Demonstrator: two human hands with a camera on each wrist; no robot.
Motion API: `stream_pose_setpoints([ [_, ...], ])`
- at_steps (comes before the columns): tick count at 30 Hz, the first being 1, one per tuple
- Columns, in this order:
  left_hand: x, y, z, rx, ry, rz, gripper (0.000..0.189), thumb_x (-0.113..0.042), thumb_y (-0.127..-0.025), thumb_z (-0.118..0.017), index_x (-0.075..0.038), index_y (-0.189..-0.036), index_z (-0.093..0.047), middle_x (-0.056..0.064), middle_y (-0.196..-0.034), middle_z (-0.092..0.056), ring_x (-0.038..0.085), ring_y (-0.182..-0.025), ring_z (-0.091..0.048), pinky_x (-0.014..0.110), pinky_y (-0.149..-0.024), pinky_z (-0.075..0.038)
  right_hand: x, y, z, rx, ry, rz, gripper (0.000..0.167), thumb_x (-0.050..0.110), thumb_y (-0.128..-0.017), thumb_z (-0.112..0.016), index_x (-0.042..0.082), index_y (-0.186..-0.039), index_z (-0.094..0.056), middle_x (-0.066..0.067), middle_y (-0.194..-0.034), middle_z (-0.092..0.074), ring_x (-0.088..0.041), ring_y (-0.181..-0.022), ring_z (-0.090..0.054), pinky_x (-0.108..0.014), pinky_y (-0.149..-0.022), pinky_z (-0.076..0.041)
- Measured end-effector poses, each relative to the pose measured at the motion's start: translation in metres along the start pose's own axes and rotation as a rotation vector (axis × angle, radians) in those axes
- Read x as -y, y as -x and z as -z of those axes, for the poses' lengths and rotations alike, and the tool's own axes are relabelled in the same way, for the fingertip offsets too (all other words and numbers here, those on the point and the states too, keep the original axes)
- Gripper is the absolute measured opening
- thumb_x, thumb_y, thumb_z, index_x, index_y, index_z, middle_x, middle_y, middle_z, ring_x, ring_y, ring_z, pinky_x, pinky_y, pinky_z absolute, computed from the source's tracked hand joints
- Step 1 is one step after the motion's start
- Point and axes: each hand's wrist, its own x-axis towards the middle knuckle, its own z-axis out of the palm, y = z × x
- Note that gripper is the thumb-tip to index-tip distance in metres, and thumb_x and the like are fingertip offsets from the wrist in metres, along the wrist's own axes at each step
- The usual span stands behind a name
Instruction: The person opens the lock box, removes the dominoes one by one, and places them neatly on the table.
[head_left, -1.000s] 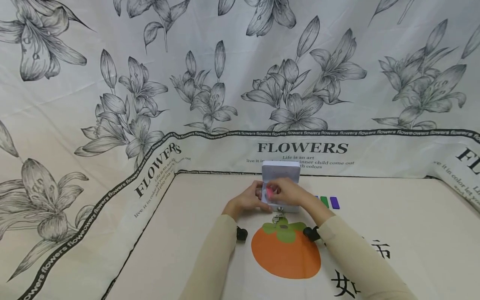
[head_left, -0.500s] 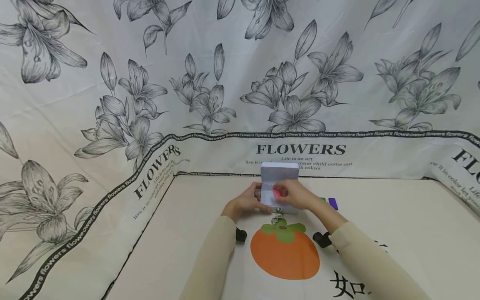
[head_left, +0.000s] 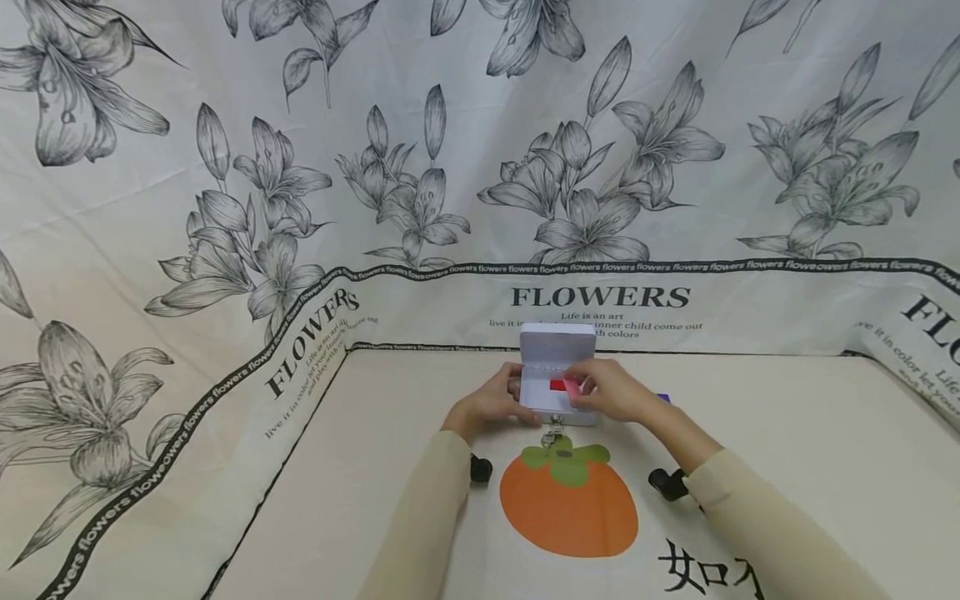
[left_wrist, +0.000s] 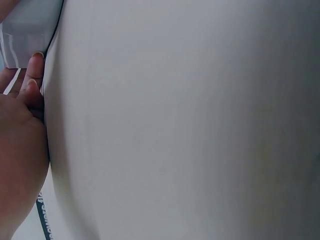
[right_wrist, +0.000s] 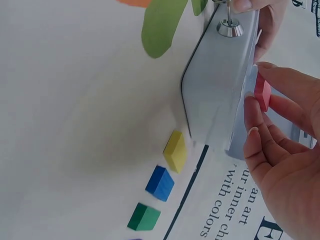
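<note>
A small white metal box [head_left: 558, 346] stands with its lid raised near the back of the table. At its left side my left hand [head_left: 495, 398] grips the box, thumb at the front corner; the other fingers are partly hidden behind it. Over the box's right part, my right hand [head_left: 611, 390] pinches a pink block [right_wrist: 263, 92] between thumb and fingertips. Inside, a red block [head_left: 558, 385] lies on the bottom, partly covered by the pink one in the head view. Keys [head_left: 552, 433] hang from the lock [right_wrist: 230, 27] on the box's front.
Right of the box, a yellow block [right_wrist: 176, 151], a blue block [right_wrist: 160, 183], a green block [right_wrist: 144, 216] and a purple block [head_left: 663, 397] lie in a row. An orange persimmon print [head_left: 568, 512] covers the cloth in front. A flowered curtain [head_left: 420, 192] rises behind.
My right hand has moved to the right across the box with the pink block, and the red block now shows inside. The left hand stays on the box's left side.
</note>
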Motion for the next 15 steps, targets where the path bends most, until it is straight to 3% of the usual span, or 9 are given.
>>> stream_pose_setpoints([
  [7,0.001,-0.001,0.0,0.002,-0.009,0.006,0.101,-0.013,-0.07,-0.094,-0.014,-0.152,-0.034,0.007,-0.122,-0.061,0.02,-0.11,-0.056,0.039,-0.103,-0.043,-0.008,0.01,0.007,0.003,0.017,-0.045,0.039,0.004,-0.086,-0.078,-0.007,-0.122,-0.067,-0.014,-0.106,-0.071,-0.023,-0.088,-0.066,-0.036,-0.077,-0.054],
  [15,0.002,0.0,0.001,-0.006,-0.01,0.005,0.101,-0.012,-0.07,-0.095,-0.014,-0.151,-0.035,0.006,-0.121,-0.061,0.019,-0.109,-0.056,0.039,-0.103,-0.043,-0.021,0.019,0.014,-0.004,0.043,-0.089,0.041,0.004,-0.087,-0.078,-0.008,-0.123,-0.066,-0.013,-0.104,-0.07,-0.022,-0.087,-0.063,-0.034,-0.072,-0.053],
])
